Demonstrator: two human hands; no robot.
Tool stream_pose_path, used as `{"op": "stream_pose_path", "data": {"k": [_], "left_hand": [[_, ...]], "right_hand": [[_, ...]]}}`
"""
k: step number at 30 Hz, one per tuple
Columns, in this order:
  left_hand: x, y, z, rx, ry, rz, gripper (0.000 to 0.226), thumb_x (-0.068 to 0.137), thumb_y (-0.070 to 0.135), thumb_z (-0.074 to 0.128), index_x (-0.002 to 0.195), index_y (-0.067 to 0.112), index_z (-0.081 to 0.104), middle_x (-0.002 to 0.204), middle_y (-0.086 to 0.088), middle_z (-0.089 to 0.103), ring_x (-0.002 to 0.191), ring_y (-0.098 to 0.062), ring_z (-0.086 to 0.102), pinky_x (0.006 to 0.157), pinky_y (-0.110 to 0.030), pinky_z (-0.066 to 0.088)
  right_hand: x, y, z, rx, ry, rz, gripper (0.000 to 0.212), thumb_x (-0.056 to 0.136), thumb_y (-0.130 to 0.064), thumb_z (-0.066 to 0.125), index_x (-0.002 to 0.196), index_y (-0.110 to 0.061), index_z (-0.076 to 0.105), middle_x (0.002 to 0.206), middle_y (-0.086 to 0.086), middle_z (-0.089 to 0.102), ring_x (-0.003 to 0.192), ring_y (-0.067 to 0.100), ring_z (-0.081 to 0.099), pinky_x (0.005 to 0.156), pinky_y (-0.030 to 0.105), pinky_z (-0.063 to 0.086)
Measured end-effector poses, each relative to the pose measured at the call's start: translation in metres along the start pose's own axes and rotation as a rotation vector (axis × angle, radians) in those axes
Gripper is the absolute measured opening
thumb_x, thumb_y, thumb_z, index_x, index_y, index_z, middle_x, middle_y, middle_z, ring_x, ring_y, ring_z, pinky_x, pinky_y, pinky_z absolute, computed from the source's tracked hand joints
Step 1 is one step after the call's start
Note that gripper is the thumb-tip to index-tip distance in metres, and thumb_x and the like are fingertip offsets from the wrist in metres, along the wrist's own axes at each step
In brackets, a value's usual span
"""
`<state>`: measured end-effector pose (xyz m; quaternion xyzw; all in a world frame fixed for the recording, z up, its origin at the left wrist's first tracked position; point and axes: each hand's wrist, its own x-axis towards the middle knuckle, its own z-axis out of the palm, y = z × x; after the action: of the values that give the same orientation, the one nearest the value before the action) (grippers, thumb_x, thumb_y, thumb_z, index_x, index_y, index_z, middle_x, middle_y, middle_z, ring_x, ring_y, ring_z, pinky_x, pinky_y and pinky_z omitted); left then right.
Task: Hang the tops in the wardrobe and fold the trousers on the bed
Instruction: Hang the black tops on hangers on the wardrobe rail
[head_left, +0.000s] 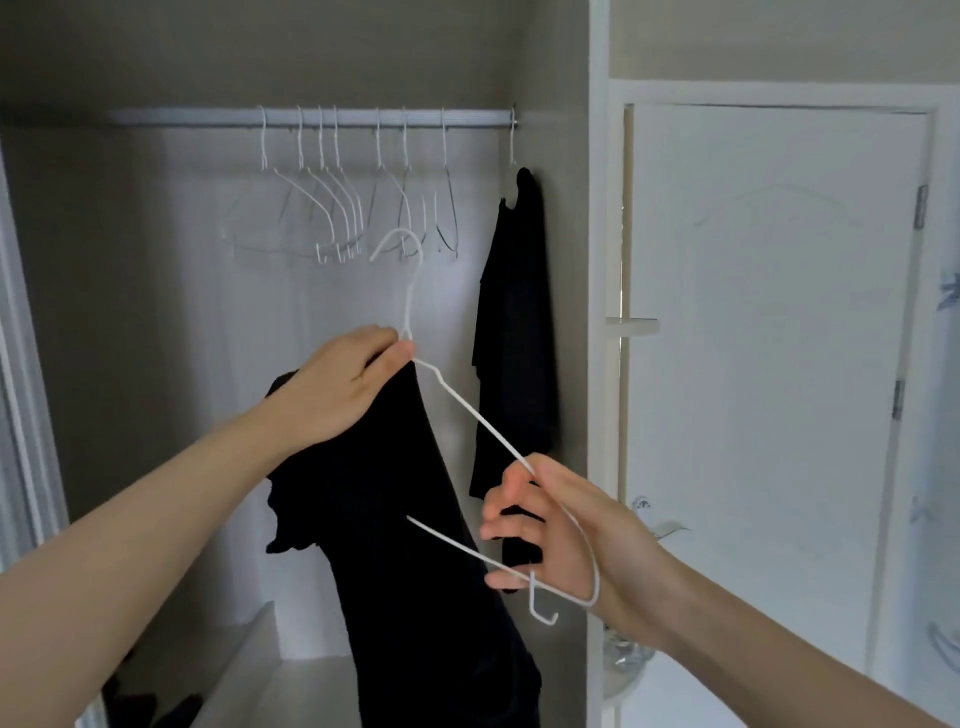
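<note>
Black top hangs from left hand fingers pinching hanger neck; right hand grips its shoulder.

Matt black cloth, white coated wire, pale painted wardrobe

The black top is soft, matt cloth, as is the hung black garment. The white hanger looks like thin, smooth coated wire, like the empty hangers. The rail has a dull metallic sheen. The wardrobe's back panel shows faint wood grain; the white door is smooth with a satin finish.

Head view, close, facing wardrobe interior
</note>
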<state>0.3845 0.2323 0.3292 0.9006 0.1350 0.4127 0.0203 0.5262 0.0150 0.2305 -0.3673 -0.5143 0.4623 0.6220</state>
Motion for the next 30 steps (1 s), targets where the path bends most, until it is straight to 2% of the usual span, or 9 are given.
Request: {"op": "stream_pose_path", "data": {"k": [4, 8, 10, 12, 14, 16, 19, 25, 30], "left_hand": [[-0.001, 0.011, 0.004, -0.273, 0.069, -0.04, 0.035, 0.099, 0.04, 0.05, 0.08, 0.011, 0.054, 0.065, 0.007, 0.048, 0.06, -0.002, 0.042, 0.06, -0.017, 0.035], [-0.002, 0.022, 0.008, -0.427, 0.106, -0.108, 0.035, 0.098, 0.032, 0.053, 0.071, 0.009, 0.054, 0.056, 0.013, 0.042, 0.054, 0.0, 0.039, 0.053, -0.01, 0.032], [-0.001, 0.021, 0.009, -0.456, 0.155, -0.156, 0.04, 0.098, 0.035, 0.053, 0.068, 0.009, 0.052, 0.053, 0.013, 0.039, 0.051, 0.0, 0.038, 0.05, -0.01, 0.031], [-0.001, 0.019, 0.009, -0.458, 0.212, -0.196, 0.043, 0.097, 0.038, 0.054, 0.063, 0.011, 0.051, 0.052, 0.012, 0.038, 0.049, -0.001, 0.037, 0.049, -0.011, 0.031], [-0.002, 0.01, 0.005, -0.459, 0.253, -0.214, 0.045, 0.096, 0.04, 0.055, 0.059, 0.015, 0.05, 0.05, 0.012, 0.038, 0.048, -0.001, 0.037, 0.048, -0.012, 0.032], [-0.007, -0.001, 0.001, -0.405, 0.265, -0.211, 0.045, 0.095, 0.043, 0.056, 0.055, 0.022, 0.053, 0.049, 0.012, 0.041, 0.048, -0.002, 0.038, 0.05, -0.015, 0.034], [-0.019, -0.017, -0.001, -0.287, 0.24, -0.236, 0.043, 0.094, 0.048, 0.056, 0.062, 0.02, 0.06, 0.052, 0.008, 0.05, 0.052, -0.008, 0.046, 0.057, -0.025, 0.039], [-0.027, -0.012, 0.039, -0.158, 0.206, -0.166, 0.041, 0.091, 0.048, 0.058, 0.069, 0.014, 0.064, 0.065, -0.002, 0.059, 0.07, -0.023, 0.058, 0.072, -0.034, 0.045], [-0.022, 0.011, 0.047, -0.071, 0.084, -0.063, 0.052, 0.078, 0.074, 0.046, 0.07, 0.026, 0.064, 0.07, 0.007, 0.062, 0.071, -0.011, 0.059, 0.072, -0.04, 0.05]], "right_hand": [[0.007, 0.0, -0.018, 0.122, -0.124, 0.127, 0.068, 0.092, -0.062, 0.031, 0.133, -0.014, 0.055, 0.141, 0.012, 0.051, 0.135, 0.029, 0.042, 0.113, 0.056, 0.027], [0.019, 0.022, -0.039, 0.025, -0.058, 0.282, 0.07, 0.09, -0.065, 0.027, 0.14, -0.021, 0.049, 0.143, 0.001, 0.05, 0.139, 0.015, 0.034, 0.114, 0.045, 0.016], [0.017, 0.037, -0.047, -0.304, 0.031, 0.288, 0.054, 0.097, -0.058, 0.03, 0.134, -0.027, 0.054, 0.134, -0.004, 0.058, 0.132, 0.01, 0.042, 0.115, 0.041, 0.02], [0.009, 0.051, -0.056, -0.874, 0.035, 0.235, 0.034, 0.098, -0.046, 0.041, 0.119, -0.027, 0.06, 0.114, -0.001, 0.066, 0.118, 0.016, 0.056, 0.11, 0.039, 0.033], [0.0, 0.053, -0.06, -1.452, 0.038, 0.109, 0.02, 0.096, -0.034, 0.044, 0.105, -0.021, 0.057, 0.094, -0.003, 0.062, 0.102, 0.017, 0.055, 0.101, 0.032, 0.027], [-0.01, 0.044, -0.056, -1.668, 0.03, -0.11, 0.016, 0.098, -0.035, 0.04, 0.095, -0.023, 0.05, 0.087, -0.01, 0.052, 0.092, 0.009, 0.047, 0.1, 0.029, 0.023], [-0.017, 0.021, -0.059, -1.616, 0.05, -0.229, 0.02, 0.101, -0.037, 0.036, 0.09, -0.025, 0.048, 0.086, -0.011, 0.049, 0.086, 0.005, 0.045, 0.084, 0.026, 0.04], [-0.011, 0.017, -0.061, -1.487, 0.137, -0.329, 0.016, 0.102, -0.03, 0.037, 0.097, -0.026, 0.052, 0.087, -0.01, 0.049, 0.087, 0.008, 0.048, 0.08, 0.021, 0.04], [0.009, 0.015, -0.042, -1.073, 0.48, -0.233, 0.022, 0.096, -0.014, 0.043, 0.076, -0.021, 0.048, 0.068, -0.001, 0.053, 0.063, 0.01, 0.05, 0.06, 0.026, 0.041]]}}
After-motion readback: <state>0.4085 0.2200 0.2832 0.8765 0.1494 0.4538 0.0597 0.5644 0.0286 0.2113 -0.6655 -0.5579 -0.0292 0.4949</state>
